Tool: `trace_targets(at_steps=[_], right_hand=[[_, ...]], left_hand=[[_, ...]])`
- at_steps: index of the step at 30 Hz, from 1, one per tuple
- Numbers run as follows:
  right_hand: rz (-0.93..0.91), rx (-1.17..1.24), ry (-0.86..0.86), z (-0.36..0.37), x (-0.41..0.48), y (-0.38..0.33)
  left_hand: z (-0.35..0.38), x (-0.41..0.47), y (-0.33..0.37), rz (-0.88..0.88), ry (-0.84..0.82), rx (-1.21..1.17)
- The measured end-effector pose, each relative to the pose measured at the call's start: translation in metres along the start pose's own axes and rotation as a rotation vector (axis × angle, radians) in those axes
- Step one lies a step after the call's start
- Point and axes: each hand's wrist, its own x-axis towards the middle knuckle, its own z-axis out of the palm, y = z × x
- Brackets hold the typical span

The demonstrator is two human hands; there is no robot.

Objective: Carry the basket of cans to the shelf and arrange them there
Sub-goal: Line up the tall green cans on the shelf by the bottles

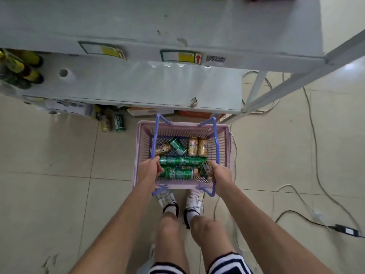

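A pink slatted basket (183, 129) with two blue handles hangs above the tiled floor in front of my feet. Several green cans (177, 161) and gold cans (197, 146) lie loose inside it. My left hand (148, 170) grips the left blue handle (156, 133). My right hand (221, 173) grips the right blue handle (216, 139). The grey metal shelf (138, 84) stands directly ahead, its lower board just beyond the basket's far rim.
Dark bottles (21, 70) stand at the shelf's left end. A green can (119, 122) and cartons sit on the floor under the shelf. Cables (314, 147) and a power adapter (347, 230) trail across the floor on the right. A shelf leg (254, 89) slants down at the right.
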Motion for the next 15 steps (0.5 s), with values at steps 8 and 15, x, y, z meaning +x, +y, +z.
trace_targets(at_steps=[8, 15], right_hand=[[0.000, 0.047, -0.015, 0.031, 0.082, -0.015], [0.000, 0.123, 0.018, 0.044, 0.140, 0.000]], left_hand=[[0.023, 0.077, 0.003, -0.037, 0.059, -0.198], [0.030, 0.131, -0.017, -0.006, 0.082, -0.050]])
